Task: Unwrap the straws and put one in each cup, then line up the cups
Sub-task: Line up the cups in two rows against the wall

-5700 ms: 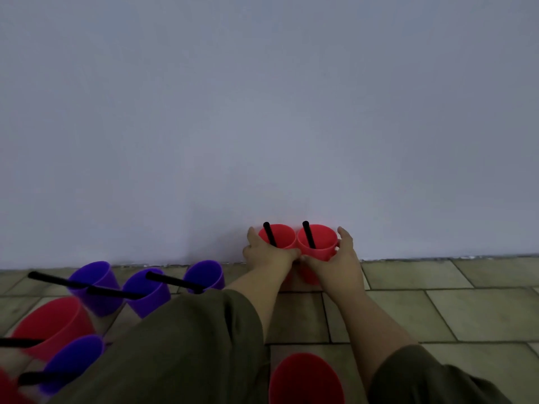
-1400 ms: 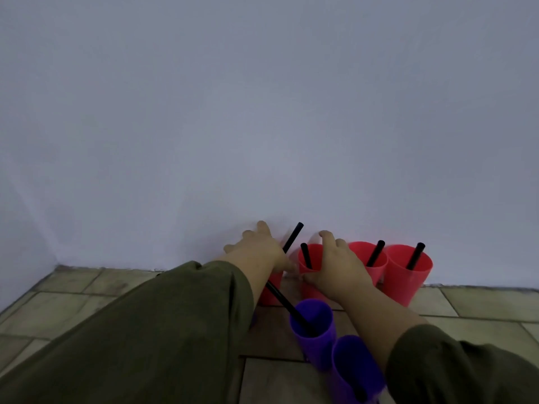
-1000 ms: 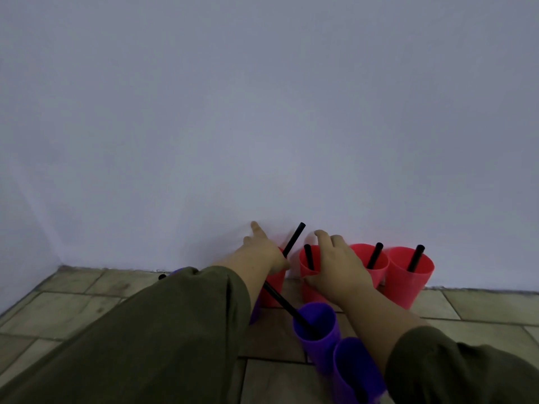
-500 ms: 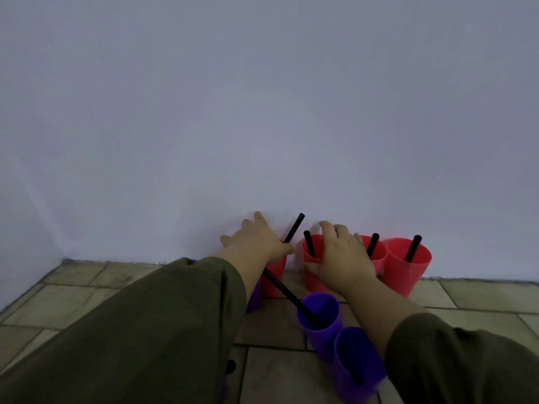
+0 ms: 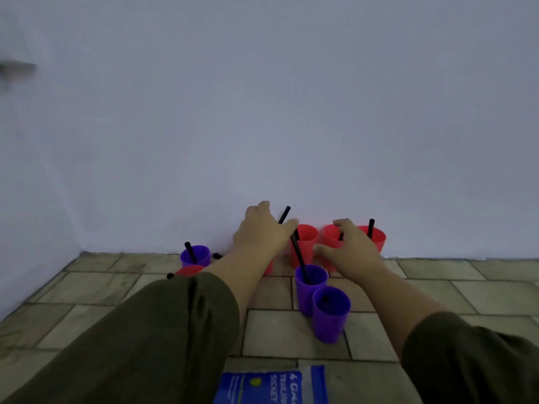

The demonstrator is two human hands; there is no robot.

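Three red cups (image 5: 304,240) (image 5: 331,237) (image 5: 376,237) stand side by side against the wall, each with a black straw. My left hand (image 5: 265,231) grips a fourth red cup (image 5: 268,269) from above, at the left end of that row. The hand hides most of this cup, and the cup's straw (image 5: 284,214) sticks up beside my thumb. My right hand (image 5: 347,249) hovers with spread fingers in front of the middle red cups and holds nothing. Two purple cups (image 5: 310,284) (image 5: 331,316) stand nearer to me; the farther one holds a long straw.
Another purple cup (image 5: 195,255) with a straw stands at the wall on the left. A red cup (image 5: 189,270) peeks out behind my left sleeve. A blue plastic packet (image 5: 271,386) lies on the tiled floor (image 5: 437,290) near me. A side wall closes the left.
My right hand has let go of the red cup it was holding and drawn back to the right with its fingers spread. My left hand stays on the leftmost red cup.
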